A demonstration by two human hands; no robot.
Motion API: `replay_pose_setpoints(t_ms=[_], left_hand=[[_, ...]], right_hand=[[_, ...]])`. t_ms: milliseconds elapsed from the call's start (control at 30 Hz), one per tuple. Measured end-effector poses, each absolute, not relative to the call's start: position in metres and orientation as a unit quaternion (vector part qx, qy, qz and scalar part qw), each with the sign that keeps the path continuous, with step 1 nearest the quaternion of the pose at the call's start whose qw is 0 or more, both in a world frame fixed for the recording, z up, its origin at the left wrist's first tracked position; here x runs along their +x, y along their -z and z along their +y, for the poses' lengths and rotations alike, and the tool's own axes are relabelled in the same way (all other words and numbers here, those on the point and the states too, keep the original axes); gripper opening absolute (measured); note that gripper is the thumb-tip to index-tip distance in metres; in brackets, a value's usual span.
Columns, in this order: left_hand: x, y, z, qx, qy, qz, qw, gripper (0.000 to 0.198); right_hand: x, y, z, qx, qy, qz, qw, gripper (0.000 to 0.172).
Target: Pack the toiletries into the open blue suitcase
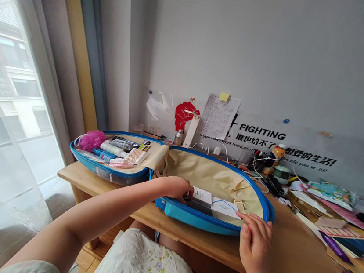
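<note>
An open blue suitcase [192, 217] with beige lining lies spread on the wooden desk, its two halves side by side. Inside the right half my left hand [180, 188] has its fingers curled at the end of a dark grey box [200, 206]; the fingertips are partly hidden. White boxes [224, 207] lie beside it, along the near wall. My right hand [256, 236] is at the near right rim, its fingers stretched out, with the index finger reaching toward the white boxes. It holds nothing that I can see.
The left half holds a pink bath puff [91, 140], a blue bottle [104, 154], a pack of cotton swabs [135, 156] and other toiletries. Bottles, cables and papers crowd the desk's right side, among them an orange bottle [274, 159]. Curtains [46, 49] hang at left.
</note>
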State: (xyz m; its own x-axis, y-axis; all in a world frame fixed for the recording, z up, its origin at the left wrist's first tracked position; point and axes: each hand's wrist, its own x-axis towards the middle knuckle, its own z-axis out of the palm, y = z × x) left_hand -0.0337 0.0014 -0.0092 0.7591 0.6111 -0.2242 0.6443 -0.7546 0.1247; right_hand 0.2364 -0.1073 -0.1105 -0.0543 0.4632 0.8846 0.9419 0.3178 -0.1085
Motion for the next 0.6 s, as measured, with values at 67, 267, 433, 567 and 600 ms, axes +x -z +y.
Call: replay_pose_setpoints(t_ms=[67, 267, 433, 567, 600], left_hand=[[-0.037, 0.008, 0.000, 0.938, 0.065, 0.329, 0.082, 0.037], [-0.070, -0.016, 0.010, 0.909, -0.101, 0.403, 0.031, 0.039], [-0.138, -0.031, 0.051, 0.754, -0.098, 0.650, -0.012, 0.056], [-0.185, -0.015, 0.075, 0.696, -0.033, 0.717, 0.016, 0.082], [-0.191, -0.009, 0.078, 0.699, -0.023, 0.714, 0.027, 0.088]], right_hand=[[0.237, 0.111, -0.107, -0.525, 0.265, -0.673, 0.448, 0.039], [0.237, 0.109, -0.108, -0.512, 0.281, -0.682, 0.441, 0.036], [0.237, 0.111, -0.107, -0.509, 0.276, -0.680, 0.450, 0.034], [0.238, 0.114, -0.105, -0.517, 0.264, -0.675, 0.455, 0.037], [0.238, 0.114, -0.105, -0.517, 0.265, -0.676, 0.454, 0.037]])
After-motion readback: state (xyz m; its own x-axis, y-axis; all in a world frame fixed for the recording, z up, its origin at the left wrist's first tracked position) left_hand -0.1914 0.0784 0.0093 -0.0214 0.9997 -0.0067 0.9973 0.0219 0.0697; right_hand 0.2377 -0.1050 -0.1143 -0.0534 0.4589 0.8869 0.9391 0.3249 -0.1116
